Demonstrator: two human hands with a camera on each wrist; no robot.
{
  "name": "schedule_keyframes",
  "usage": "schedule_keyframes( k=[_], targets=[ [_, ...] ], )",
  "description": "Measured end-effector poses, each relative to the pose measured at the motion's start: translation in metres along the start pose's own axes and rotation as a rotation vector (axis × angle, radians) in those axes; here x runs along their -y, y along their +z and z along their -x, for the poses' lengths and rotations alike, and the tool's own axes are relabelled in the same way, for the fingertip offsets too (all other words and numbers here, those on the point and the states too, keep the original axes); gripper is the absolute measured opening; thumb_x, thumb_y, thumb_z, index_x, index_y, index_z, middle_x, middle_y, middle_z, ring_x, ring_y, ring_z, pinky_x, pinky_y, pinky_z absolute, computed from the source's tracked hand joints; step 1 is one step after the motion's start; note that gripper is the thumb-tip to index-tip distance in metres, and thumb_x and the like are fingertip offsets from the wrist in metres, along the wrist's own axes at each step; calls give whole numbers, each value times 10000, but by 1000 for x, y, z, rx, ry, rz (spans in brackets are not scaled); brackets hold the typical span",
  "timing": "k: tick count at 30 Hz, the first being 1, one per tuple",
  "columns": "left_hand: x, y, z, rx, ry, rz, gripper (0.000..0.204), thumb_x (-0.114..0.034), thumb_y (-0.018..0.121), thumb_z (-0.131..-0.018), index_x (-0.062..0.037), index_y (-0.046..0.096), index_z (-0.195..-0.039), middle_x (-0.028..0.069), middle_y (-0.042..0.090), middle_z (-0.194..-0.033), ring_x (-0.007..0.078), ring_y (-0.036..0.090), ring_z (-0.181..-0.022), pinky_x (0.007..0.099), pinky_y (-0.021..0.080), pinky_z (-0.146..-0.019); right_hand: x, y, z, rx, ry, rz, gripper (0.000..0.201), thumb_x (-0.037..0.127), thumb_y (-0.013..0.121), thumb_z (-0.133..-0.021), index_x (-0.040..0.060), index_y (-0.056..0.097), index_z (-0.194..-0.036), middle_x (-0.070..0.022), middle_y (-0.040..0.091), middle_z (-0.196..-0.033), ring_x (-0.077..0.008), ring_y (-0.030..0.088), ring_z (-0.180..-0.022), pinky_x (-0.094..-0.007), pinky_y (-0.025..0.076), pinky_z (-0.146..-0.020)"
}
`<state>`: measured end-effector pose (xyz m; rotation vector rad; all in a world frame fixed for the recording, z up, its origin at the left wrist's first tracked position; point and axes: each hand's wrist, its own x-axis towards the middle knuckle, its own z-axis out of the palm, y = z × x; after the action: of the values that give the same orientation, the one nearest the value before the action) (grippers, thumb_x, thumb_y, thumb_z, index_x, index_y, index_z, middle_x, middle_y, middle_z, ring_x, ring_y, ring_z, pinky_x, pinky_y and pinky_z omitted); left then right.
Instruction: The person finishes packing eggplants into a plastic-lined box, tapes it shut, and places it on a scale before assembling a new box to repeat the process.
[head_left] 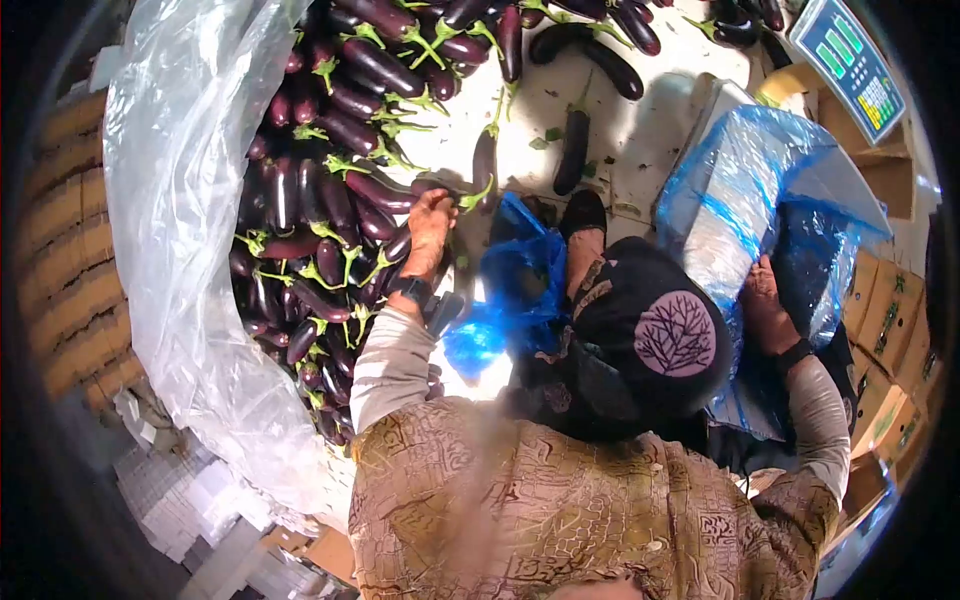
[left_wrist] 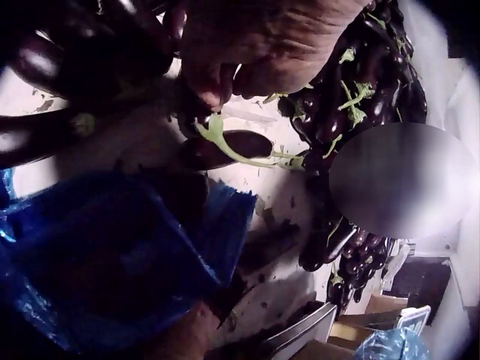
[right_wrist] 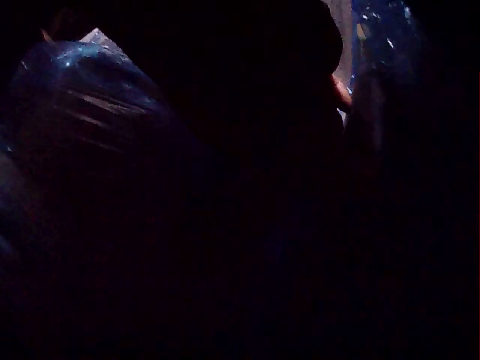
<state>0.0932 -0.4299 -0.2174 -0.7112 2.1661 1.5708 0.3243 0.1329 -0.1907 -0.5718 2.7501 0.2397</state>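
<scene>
At the right edge of the eggplant pile [head_left: 340, 190], the left hand [head_left: 432, 232] grips an eggplant [head_left: 428, 186] near its green stem. From the left wrist view, the left hand [left_wrist: 262, 45] has its fingers curled down, with a green stem [left_wrist: 217, 133] at the fingertips. Over a box wrapped in blue plastic [head_left: 740, 190] lies the right hand [head_left: 764, 305], at the plastic's lower edge; its fingertips are partly hidden, so its grip cannot be made out. The right wrist view is mostly dark, with blue plastic [right_wrist: 105, 97] at the upper left.
A blue plastic bag [head_left: 522, 262] lies between the left hand and a foot [head_left: 585, 215]. Clear plastic sheeting [head_left: 170, 230] borders the pile. A scale display [head_left: 848, 65] stands at upper right, cardboard boxes [head_left: 890, 320] at right, and loose eggplants [head_left: 573, 150] on the white surface.
</scene>
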Motion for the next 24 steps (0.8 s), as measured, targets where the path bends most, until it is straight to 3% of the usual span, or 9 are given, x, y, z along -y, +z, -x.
schedule_keyframes(
  k=[4, 6, 7, 11, 14, 16, 18, 19, 24],
  targets=[
    [-5, -11, -33, -58, 64, 51, 299, -70, 608, -839, 31, 603, -1121, 99, 649, -852, 150, 617, -658, 261, 505, -533, -6, -16, 1, 97, 13, -48, 386, 134, 546, -817, 20, 633, -1175, -150, 605, -1194, -289, 489, -1198, -455, 371, -1029],
    [-18, -15, -44, -236, -6, 210, 324, -37, 577, -844, 30, 580, -1161, 104, 649, -831, 168, 635, -725, 269, 520, -548, -5, -25, -9, 164, 18, -84, 390, 127, 540, -821, 22, 625, -1186, -153, 599, -1205, -293, 487, -1205, -450, 367, -1036],
    [-25, -21, -50, -222, -58, 300, 430, -10, 535, -847, 32, 467, -1270, 139, 627, -931, 229, 656, -779, 293, 541, -555, -5, -29, -14, 198, 21, -101, 392, 123, 537, -823, 23, 621, -1192, -155, 596, -1211, -295, 485, -1208, -447, 365, -1039],
    [-19, -44, -93, -124, -46, 703, 543, 19, 508, -884, 7, 254, -1364, 187, 518, -1140, 347, 663, -792, 359, 575, -563, -5, -55, -26, 346, 53, -164, 401, 109, 526, -831, 27, 604, -1215, -162, 583, -1233, -304, 480, -1220, -437, 357, -1054],
    [-21, -48, -120, -140, -147, 834, 408, -56, 573, -937, 34, 391, -1291, 182, 480, -1173, 336, 653, -882, 347, 583, -572, -4, -77, -32, 462, 90, -212, 408, 99, 517, -837, 31, 592, -1232, -167, 574, -1250, -310, 476, -1229, -429, 351, -1064],
    [-23, -51, -135, -196, -298, 942, 341, -107, 609, -946, 26, 466, -1226, 132, 496, -1121, 266, 607, -795, 346, 559, -591, -2, -94, -32, 542, 123, -250, 413, 92, 511, -841, 33, 584, -1244, -170, 568, -1261, -314, 473, -1236, -424, 347, -1072],
    [-9, -59, -147, -269, -251, 826, 214, -120, 623, -939, -4, 549, -1103, 90, 555, -912, 213, 560, -641, 330, 483, -471, 1, -112, -30, 624, 153, -289, 419, 84, 506, -845, 35, 575, -1255, -174, 562, -1272, -318, 471, -1242, -419, 343, -1079],
    [-8, -65, -143, -230, -224, 541, 100, -136, 648, -922, -54, 594, -940, 33, 545, -707, 163, 507, -523, 307, 390, -399, 2, -124, -29, 662, 166, -307, 422, 81, 503, -847, 36, 571, -1261, -175, 559, -1278, -320, 469, -1245, -416, 341, -1082],
    [-44, -46, -80, -254, 87, 503, 93, -153, 639, -930, -94, 593, -875, -12, 547, -675, 91, 417, -459, 253, 343, -402, 13, -195, -25, 798, 195, -387, 434, 67, 491, -856, 40, 554, -1284, -182, 547, -1300, -328, 464, -1258, -406, 333, -1096]
  ],
)
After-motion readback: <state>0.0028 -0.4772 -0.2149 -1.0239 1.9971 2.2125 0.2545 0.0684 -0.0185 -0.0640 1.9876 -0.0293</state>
